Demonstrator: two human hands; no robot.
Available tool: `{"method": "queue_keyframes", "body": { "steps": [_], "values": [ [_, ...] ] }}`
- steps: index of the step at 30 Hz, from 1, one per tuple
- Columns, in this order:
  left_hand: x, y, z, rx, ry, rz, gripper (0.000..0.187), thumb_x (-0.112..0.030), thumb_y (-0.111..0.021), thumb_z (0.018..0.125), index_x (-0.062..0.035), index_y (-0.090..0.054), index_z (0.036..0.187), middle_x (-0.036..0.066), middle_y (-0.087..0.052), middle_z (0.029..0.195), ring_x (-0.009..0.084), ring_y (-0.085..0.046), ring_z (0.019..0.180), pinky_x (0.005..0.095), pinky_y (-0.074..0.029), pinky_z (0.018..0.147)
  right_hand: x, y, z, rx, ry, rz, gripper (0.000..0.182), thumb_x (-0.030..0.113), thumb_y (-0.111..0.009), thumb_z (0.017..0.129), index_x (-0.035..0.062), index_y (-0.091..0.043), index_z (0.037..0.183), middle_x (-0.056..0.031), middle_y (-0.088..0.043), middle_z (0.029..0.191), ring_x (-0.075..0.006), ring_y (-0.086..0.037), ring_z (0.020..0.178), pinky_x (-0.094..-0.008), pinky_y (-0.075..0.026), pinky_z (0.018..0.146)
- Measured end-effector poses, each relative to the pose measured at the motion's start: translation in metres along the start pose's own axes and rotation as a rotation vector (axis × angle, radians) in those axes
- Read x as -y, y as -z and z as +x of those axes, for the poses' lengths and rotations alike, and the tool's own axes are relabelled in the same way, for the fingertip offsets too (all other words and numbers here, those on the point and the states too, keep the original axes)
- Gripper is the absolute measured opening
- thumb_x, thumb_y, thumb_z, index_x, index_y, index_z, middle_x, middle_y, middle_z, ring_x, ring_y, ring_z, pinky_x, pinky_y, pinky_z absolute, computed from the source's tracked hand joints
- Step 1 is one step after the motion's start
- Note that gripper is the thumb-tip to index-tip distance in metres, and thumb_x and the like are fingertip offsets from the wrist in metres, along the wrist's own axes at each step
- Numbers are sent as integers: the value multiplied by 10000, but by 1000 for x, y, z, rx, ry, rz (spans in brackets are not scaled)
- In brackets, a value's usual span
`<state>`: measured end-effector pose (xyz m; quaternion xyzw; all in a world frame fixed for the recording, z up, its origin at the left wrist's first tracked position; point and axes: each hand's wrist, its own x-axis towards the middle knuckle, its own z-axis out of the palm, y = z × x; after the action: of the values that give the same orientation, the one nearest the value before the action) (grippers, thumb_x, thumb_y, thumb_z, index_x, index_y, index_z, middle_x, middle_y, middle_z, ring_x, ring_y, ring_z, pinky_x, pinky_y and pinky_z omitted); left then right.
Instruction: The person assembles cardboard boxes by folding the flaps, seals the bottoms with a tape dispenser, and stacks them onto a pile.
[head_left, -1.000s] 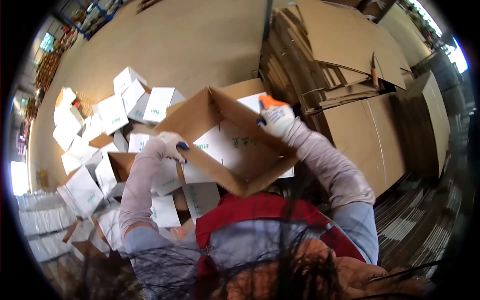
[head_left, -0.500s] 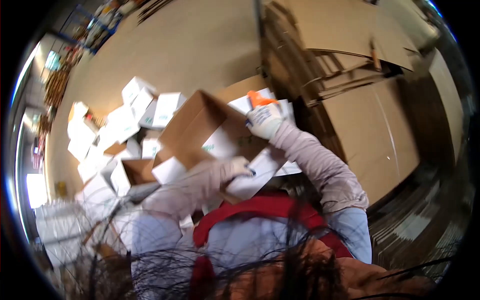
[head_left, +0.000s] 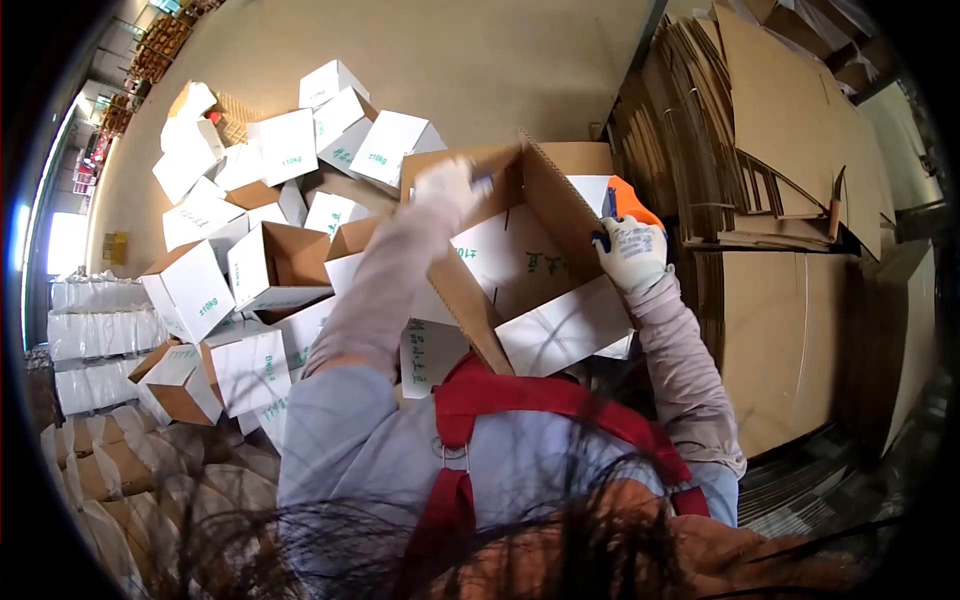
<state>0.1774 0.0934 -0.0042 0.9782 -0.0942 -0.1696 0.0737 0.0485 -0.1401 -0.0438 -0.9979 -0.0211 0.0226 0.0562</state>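
Observation:
An open cardboard box (head_left: pixel 565 210), brown inside with white flaps, stands before my body. White panels with green lettering show down inside it. My left hand (head_left: pixel 448 190), in a pale glove, is at the box's far left edge; motion smears its fingers. At the right edge, my right hand (head_left: pixel 635 252), in a white glove with dark fingertips, is closed around an orange tool (head_left: pixel 634 200) that looks like a tape dispenser. Part of the tool is hidden by the hand.
Many white boxes with green lettering (head_left: pixel 282 147) are heaped on the floor to the left, some open. Flattened cardboard (head_left: pixel 780 110) stands stacked on the right, beside a large brown carton (head_left: pixel 770 330). Wrapped white bundles (head_left: pixel 105 330) lie at the lower left.
The box has turned from tilted to more upright, its opening facing me. My left hand has moved from its near side to the far left edge. My right hand keeps the orange tool.

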Motion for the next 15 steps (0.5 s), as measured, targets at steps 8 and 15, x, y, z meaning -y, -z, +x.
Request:
{"method": "queue_keyframes", "body": {
  "steps": [8,15],
  "values": [
    [45,-33,-20,176,-371,153,420,-389,-583,822,-109,-593,1135,150,-553,1184,274,-458,1188,444,-379,966,80,-85,-27,-117,291,-91,437,320,-597,755,127,-575,1147,-235,-523,1078,-356,-532,906,-455,-410,776],
    [65,-80,69,-665,-263,-257,456,-349,-523,887,-132,-459,1283,169,-491,1270,337,-456,1169,412,-373,977,38,-73,-5,-202,208,62,245,217,-580,737,223,-655,970,-57,-558,767,-223,-576,711,-385,-419,655]
  ]
}}
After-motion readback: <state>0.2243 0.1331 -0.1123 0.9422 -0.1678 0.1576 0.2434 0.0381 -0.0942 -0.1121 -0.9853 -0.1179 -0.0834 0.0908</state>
